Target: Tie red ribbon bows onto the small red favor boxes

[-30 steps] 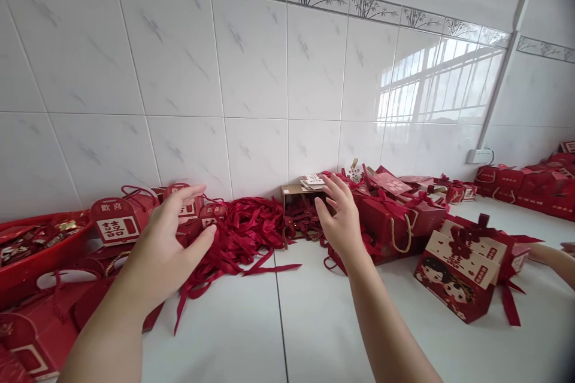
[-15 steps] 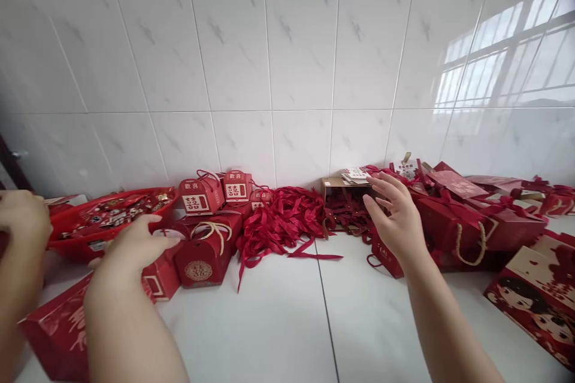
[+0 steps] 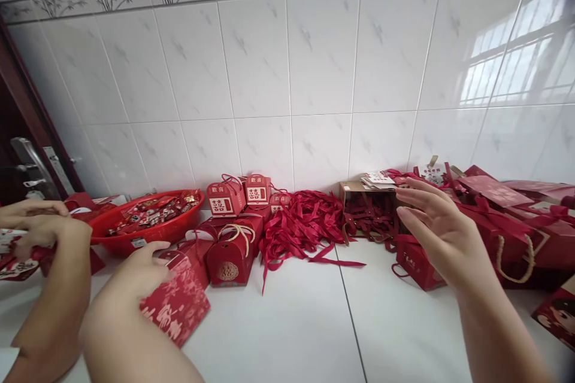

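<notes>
My left hand (image 3: 137, 278) grips a red gift box (image 3: 179, 302) with pale pink printed characters, at the lower left; its fingers are partly hidden behind the wrist. In front of it stand a red box with a twine handle (image 3: 231, 260) and other red boxes. My right hand (image 3: 438, 233) hovers on the right, fingers apart and holding nothing. Below and behind that hand are a small red box (image 3: 420, 263) and an open cardboard box (image 3: 371, 215) full of dark red ribbons.
Red ribbons (image 3: 309, 221) lie heaped by the tiled wall. A red basin (image 3: 148, 239) holds wrapped sweets. Another person's hands (image 3: 45, 230) handle a red-and-white item at far left. Red gift bags (image 3: 489, 221) crowd the right, with a printed box (image 3: 557, 317) in front.
The view has swung left. My left hand has brought the red gift box rightward, close to the other boxes. My right hand stays raised and open. The other person's hands show more fully.
</notes>
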`<state>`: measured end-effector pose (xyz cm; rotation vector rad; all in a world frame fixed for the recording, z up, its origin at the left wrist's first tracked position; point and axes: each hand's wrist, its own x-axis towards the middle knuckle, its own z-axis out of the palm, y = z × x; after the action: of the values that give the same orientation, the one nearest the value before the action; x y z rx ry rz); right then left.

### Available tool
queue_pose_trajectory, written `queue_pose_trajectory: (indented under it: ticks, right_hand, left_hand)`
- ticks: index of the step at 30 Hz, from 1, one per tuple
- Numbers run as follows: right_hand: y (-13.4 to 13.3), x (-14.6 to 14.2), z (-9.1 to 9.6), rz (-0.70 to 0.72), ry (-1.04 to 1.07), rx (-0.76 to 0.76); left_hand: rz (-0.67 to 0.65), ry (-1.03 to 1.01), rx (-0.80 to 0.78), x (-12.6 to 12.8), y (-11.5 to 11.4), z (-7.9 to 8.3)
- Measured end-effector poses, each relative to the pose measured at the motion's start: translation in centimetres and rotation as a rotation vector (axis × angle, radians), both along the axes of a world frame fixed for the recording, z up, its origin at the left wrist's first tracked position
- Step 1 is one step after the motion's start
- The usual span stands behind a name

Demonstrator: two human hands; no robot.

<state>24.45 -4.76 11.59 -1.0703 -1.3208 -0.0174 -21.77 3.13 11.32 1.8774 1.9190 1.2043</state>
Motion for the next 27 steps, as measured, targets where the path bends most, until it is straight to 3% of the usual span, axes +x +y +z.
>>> queue_pose_trajectory:
  ticks: [1, 3, 4, 9, 12, 14, 17, 20, 23, 27]
  right_hand:
    - [-0.4, -0.2, 0.2, 0.023, 0.01, 0.005]
    - [-1.3, -0.8, 0.6, 0.076, 0.035, 0.021]
    - [-1.6, -1.3, 0.7, 0.117, 0.043, 0.022]
    - [-2.1, -5.6, -0.1, 0.436, -0.084, -0.142]
    - [-1.3, -7.9, -1.0, 0.552, -0.093, -0.228]
    - [-0.8, -8.3, -1.2, 0.622, 0.003, -0.272]
    - [-0.6, -7.6, -0.5, 0.657, 0.229, -0.287]
    - [-0.9, -6.4, 0.5, 0.646, 0.357, -0.267]
    - [-1.2, -5.9, 0.9, 0.652, 0.399, -0.262]
    - [-1.3, -5.8, 0.9, 0.696, 0.472, -0.275]
  left_hand:
    - [-0.031, -0.065, -0.126, 0.7, -0.9, 0.5]
    - [-0.15, -0.097, -0.174, 2.7, -2.7, 1.7]
    - [-0.184, -0.048, -0.127, 3.9, -3.5, 2.3]
    - [-0.602, 0.255, 0.125, 12.2, -6.0, 4.0]
    - [-0.758, 0.219, 0.231, 17.3, -6.7, 4.0]
    - [-0.764, 0.173, 0.316, 19.7, -6.9, 3.9]
    - [-0.566, 0.133, 0.403, 21.0, -6.3, 3.8]
    - [-0.413, 0.099, 0.305, 20.8, -5.3, 3.7]
    - [-0.465, 0.04, 0.254, 20.9, -4.8, 3.7]
    - [-0.471, -0.137, 0.32, 21.9, -5.2, 3.8]
